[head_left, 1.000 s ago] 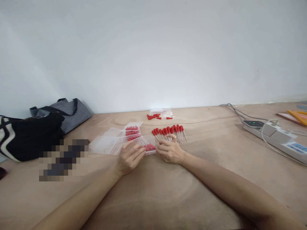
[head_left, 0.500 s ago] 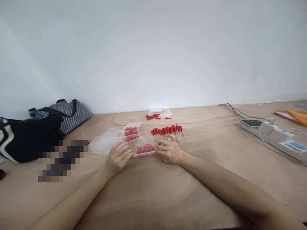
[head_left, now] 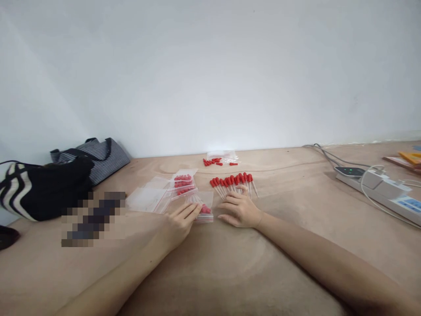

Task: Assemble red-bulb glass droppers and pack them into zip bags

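My left hand point(head_left: 180, 223) lies across a small clear zip bag point(head_left: 208, 218), its fingers stretched out and resting on top; the thumb is hidden. Red-bulbed droppers point(head_left: 205, 209) show inside this bag, bulbs towards me. To its right, my right hand point(head_left: 242, 210) rests open on the table, fingers apart and holding nothing. Just beyond it lies a row of loose droppers point(head_left: 232, 180) with red bulbs and clear stems, partly covered by the fingers. Another bag point(head_left: 183, 184) filled with red-bulbed droppers sits behind my left hand.
Flat clear zip bags point(head_left: 148, 199) overlap on the left. Loose red bulbs point(head_left: 212, 162) lie by a clear bag point(head_left: 223, 155) near the wall. A black bag point(head_left: 55, 188) and striped bag point(head_left: 110, 162) stand left; a power strip point(head_left: 388, 188) with cables lies right.
My left hand has moved right from the zip bag's edge onto its top. My right hand has come away from the bag and its fingers have spread. The view has shifted slightly.
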The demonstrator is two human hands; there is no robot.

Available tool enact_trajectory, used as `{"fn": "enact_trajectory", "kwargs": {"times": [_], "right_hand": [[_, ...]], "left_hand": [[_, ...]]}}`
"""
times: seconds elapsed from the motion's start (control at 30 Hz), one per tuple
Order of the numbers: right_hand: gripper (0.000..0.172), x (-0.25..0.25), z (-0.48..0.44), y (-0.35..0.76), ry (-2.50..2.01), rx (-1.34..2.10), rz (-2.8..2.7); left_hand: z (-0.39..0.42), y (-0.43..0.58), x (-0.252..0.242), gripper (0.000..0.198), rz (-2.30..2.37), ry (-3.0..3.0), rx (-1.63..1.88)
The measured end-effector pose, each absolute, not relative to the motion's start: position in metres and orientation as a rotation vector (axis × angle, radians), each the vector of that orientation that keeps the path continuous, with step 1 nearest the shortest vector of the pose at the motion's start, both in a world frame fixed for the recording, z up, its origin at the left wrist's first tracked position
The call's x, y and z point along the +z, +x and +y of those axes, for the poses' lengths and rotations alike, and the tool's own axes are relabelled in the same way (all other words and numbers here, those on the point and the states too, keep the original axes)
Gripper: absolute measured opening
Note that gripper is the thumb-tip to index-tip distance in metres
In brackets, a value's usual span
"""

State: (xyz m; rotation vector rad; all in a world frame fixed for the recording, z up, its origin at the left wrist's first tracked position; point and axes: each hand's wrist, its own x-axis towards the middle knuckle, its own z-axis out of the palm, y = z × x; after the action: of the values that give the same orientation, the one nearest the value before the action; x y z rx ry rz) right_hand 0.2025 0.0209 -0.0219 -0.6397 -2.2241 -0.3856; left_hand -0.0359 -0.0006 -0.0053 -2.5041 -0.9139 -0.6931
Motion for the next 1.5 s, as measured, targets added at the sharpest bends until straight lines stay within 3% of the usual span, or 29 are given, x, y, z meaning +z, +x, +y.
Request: {"fn": "enact_trajectory", "kwargs": {"times": [0.2,0.3,0.4,0.47,0.7,0.87,1.03,1.2,1.5], "right_hand": [[0.017,-0.021,0.024,0.204,-0.743,-0.352,-2.209],[0.017,-0.021,0.025,0.202,-0.739,-0.362,-2.213],[0.017,-0.022,0.026,0.202,-0.749,-0.366,-2.210],[0.016,-0.023,0.027,0.203,-0.760,-0.367,-2.212],[0.019,-0.023,0.027,0.204,-0.796,-0.378,-2.235],[0.017,-0.023,0.028,0.204,-0.798,-0.377,-2.250],[0.016,-0.022,0.027,0.204,-0.801,-0.395,-2.234],[0.016,-0.023,0.027,0.203,-0.819,-0.398,-2.249],[0.016,-0.026,0.026,0.203,-0.852,-0.397,-2.268]], "left_hand": [[-0.012,-0.050,0.042,0.033,-1.652,-2.423,-1.442],[0.004,-0.048,0.057,0.035,-1.627,-2.311,-1.577],[0.040,-0.042,0.052,0.030,-1.332,-2.278,-1.400],[0.068,-0.038,0.040,0.033,-1.188,-2.345,-1.090],[0.115,-0.031,0.008,0.030,-1.090,-2.579,-0.594],[0.098,-0.030,0.009,0.033,-1.125,-2.553,-0.474],[0.073,-0.057,0.003,0.056,-1.446,-2.295,-0.543],[0.046,-0.106,-0.009,0.084,-2.053,-2.051,-0.294],[-0.030,-0.109,-0.010,0.072,-1.949,-2.178,-0.237]]}}
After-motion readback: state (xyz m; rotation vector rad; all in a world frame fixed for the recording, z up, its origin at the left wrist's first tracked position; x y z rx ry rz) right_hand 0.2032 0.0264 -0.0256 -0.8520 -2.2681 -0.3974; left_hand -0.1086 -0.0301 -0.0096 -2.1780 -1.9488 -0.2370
